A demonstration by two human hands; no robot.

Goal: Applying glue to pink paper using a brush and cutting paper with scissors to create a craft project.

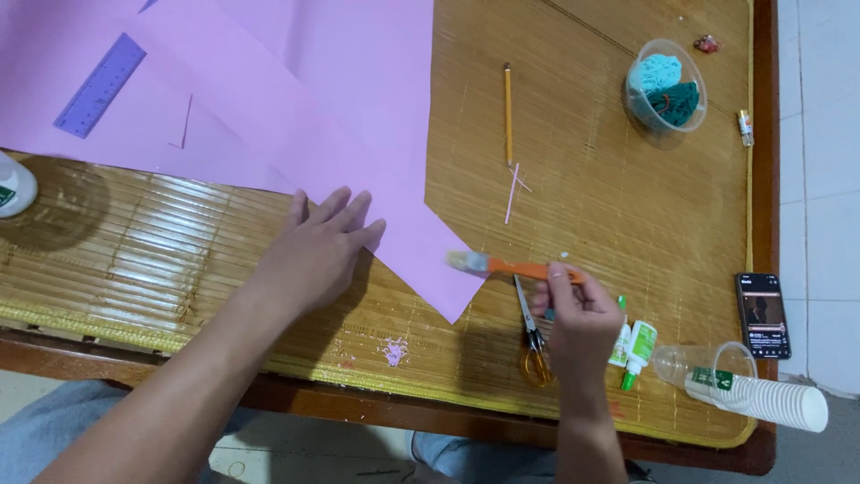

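The left hand (318, 246) lies flat, palm down, fingers spread a little and pointing toward the far edge of the mat (627, 206), its fingertips resting on the lower edge of the pink paper (358, 108). The forearm comes in from the near left corner, slanting up across the table edge (376, 408). Nothing is gripped there; the hand simply presses the sheet down.

The right hand (578, 314) is raised over the near middle of the mat, wrist bent, forearm rising straight from the near edge. Its thumb and fingers are pinched on the orange handle of a brush (511, 266), held level, with the pale bristles pointing left and sitting just off the paper's lower point; I cannot tell whether they touch it.

Scissors (530, 332) with orange loops lie under that hand, blades aimed at the brush. Just right of the hand stand two small glue bottles (638, 345) with green caps, and beyond them, at the near right corner, a stack of cups (761, 394) lies on its side. A phone (763, 315) rests at the right edge.

Farther off, a pencil (508, 112) lies pointing away, a thin pink strip (512, 193) near its tip. A clear bowl (665, 87) of blue and green yarn sits near the far right corner. A purple ruler (100, 85) lies on the paper at the far left, and a white bottle (13, 184) peeks in at the left edge
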